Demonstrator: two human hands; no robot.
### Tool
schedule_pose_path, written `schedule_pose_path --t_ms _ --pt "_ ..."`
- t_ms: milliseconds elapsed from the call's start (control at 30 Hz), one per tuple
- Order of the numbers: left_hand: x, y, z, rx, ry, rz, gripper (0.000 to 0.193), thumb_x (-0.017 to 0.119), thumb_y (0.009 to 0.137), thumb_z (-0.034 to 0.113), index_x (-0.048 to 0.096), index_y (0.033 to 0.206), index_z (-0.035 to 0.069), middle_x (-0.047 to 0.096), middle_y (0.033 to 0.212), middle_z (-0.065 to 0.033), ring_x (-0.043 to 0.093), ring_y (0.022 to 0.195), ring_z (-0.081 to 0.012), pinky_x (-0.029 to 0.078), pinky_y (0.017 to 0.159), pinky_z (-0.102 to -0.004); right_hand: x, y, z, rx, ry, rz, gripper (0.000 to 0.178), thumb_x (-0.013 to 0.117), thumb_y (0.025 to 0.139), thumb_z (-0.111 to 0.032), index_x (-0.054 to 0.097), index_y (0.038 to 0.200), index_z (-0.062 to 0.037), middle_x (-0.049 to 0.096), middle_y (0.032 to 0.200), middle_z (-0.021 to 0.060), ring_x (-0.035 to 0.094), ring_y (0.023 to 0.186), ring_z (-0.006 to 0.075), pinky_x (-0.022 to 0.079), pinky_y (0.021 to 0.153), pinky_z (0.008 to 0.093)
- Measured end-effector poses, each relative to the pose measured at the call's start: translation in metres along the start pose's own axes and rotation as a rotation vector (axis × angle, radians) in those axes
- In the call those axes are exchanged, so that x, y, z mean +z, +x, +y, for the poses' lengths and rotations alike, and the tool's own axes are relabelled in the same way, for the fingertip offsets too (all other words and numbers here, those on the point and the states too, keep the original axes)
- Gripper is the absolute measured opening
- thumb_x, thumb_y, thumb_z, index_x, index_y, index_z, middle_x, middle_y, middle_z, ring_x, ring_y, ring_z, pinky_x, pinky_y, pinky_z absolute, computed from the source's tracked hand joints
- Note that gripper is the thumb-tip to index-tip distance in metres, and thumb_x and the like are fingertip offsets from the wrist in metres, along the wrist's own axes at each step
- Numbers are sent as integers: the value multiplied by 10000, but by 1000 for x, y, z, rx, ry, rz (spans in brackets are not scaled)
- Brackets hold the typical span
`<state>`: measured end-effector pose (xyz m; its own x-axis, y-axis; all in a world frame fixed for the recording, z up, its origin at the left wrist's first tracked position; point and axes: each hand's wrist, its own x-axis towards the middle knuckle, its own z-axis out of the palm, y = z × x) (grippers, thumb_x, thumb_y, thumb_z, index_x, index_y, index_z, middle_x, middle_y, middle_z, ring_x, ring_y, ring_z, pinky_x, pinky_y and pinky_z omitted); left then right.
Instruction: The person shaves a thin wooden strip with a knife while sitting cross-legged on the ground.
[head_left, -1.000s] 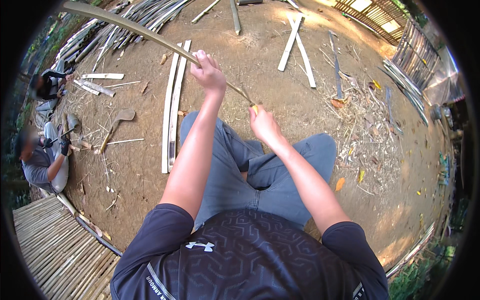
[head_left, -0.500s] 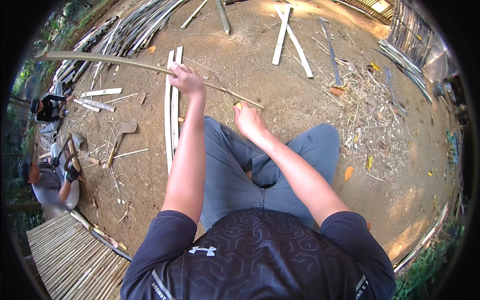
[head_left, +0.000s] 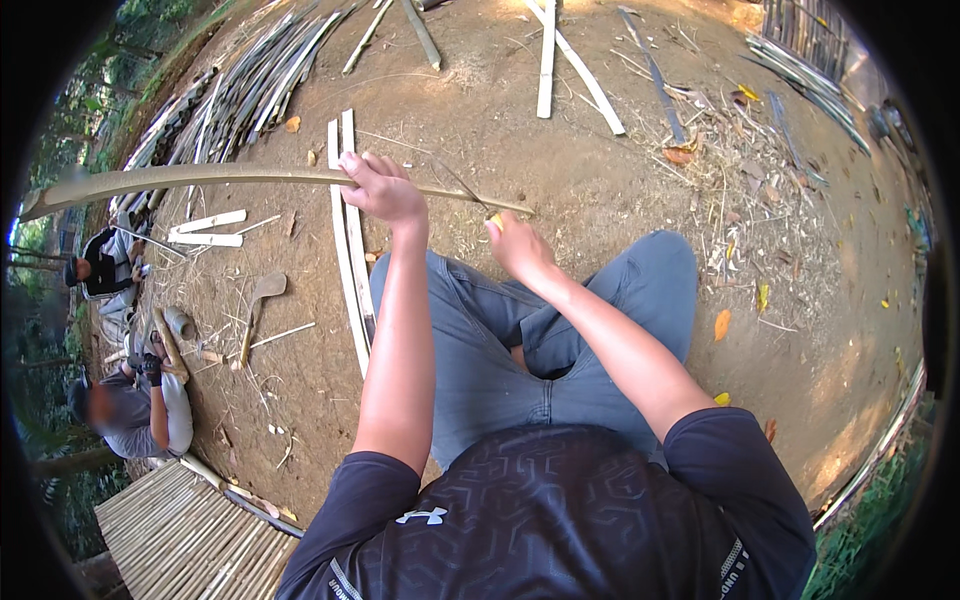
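My left hand [head_left: 385,190] is closed around a long bamboo strip [head_left: 200,176], which reaches far out to the left and ends a little way past my right hand. In my right hand [head_left: 522,247] is a thin-bladed knife [head_left: 497,219] with a yellow handle. Its dark blade slants up and leftward, crossing the strip between my two hands. Whether the edge cuts into the bamboo is too small to tell. Two pale bamboo slats [head_left: 352,235] lie on the ground by my left knee, beneath my left arm.
A large heap of split bamboo [head_left: 265,85] lies at the far left. Two crossed slats [head_left: 547,60] and a dark strip [head_left: 655,75] are ahead. Shavings and leaves [head_left: 735,190] litter the right side. Two people [head_left: 150,400] sit at left, near a hatchet-like tool [head_left: 262,295].
The strip's left end has swung nearer to me and lies more level. My right hand with the knife has shifted slightly right and down. The view has turned slightly.
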<state>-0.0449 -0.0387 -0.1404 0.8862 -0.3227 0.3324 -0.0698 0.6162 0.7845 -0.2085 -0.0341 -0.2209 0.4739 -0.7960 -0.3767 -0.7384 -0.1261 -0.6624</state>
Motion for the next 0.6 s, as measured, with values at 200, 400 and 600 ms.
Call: schedule_pose_path --t_ms 200,400,600 --pt "17 -6 2 -20 0 -35 309 442 1064 263 314 800 165 295 563 83 241 437 -27 167 377 -245 28 61 73 83 54 82 407 448 1026 -333 606 1180 10 666 1078 322 654 1029 455 511 891 526" --pt "30 -10 -2 -85 -7 -13 316 442 1061 256 306 791 164 291 558 78 241 435 -25 165 382 -244 43 91 181 236 -154 -31 459 482 1007 -396 626 1171 7 676 1111 284 644 1078 444 508 931 503" --pt "19 -10 5 -20 22 -81 312 434 1066 268 303 803 163 288 555 72 245 432 -34 185 387 -255 36 61 132 193 184 248 457 491 998 -386 570 1156 36 667 1060 317 636 1044 476 498 901 523"
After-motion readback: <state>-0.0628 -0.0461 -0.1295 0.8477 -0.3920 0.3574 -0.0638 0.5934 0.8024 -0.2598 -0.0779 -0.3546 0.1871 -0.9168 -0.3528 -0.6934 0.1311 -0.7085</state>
